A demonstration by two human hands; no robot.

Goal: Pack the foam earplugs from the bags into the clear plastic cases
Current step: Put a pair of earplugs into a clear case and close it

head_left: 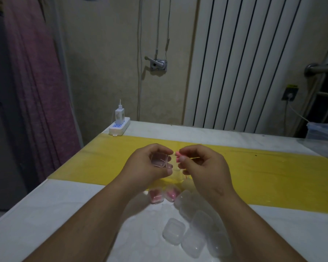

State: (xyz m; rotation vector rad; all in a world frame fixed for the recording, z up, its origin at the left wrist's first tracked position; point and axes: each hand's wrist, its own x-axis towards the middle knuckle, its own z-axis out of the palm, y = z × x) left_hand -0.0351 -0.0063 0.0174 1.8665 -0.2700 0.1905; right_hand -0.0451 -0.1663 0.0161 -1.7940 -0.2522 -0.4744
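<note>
Our left hand (150, 164) grips the open clear case (160, 160) above the table (64, 205), and our right hand (203, 167) — its grip pinching a pink earplug (178, 154) just beside the case's right edge — is the nearer one, so we judge the earplug must travel leftward.

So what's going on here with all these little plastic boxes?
A person is packing earplugs. The left hand holds a clear case that looks open, and the right hand pinches pink earplugs right beside it. Two filled cases lie on the table, with empty cases nearer the person.
</note>
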